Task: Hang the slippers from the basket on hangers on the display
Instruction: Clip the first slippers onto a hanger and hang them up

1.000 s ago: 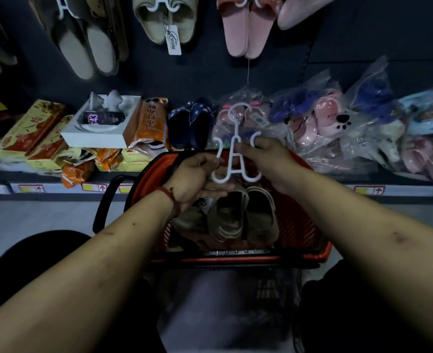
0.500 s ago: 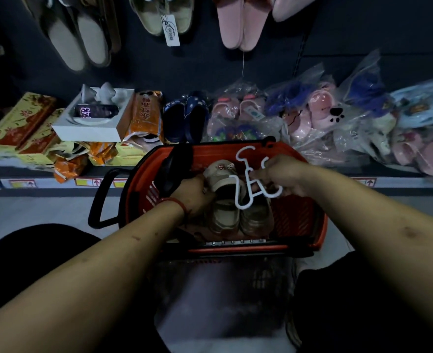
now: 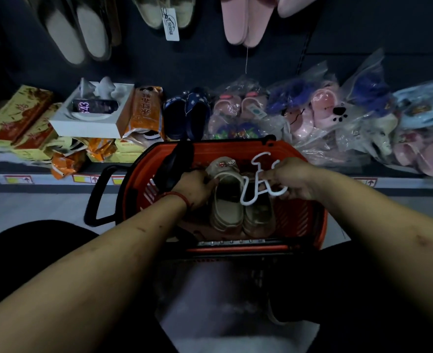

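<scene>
Slippers [image 3: 227,210]: beige pair, side by side inside your red basket [image 3: 235,149].
Left hand [image 3: 196,189]: you grip the left slipper's far end.
Right hand [image 3: 290,180]: you pinch the white hanger [image 3: 246,203], held just above the pair.

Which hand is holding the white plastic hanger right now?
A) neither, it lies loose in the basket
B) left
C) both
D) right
D: the right hand pinches the white plastic hanger, while the left hand grips a beige rubber slipper inside the red plastic basket.
</scene>
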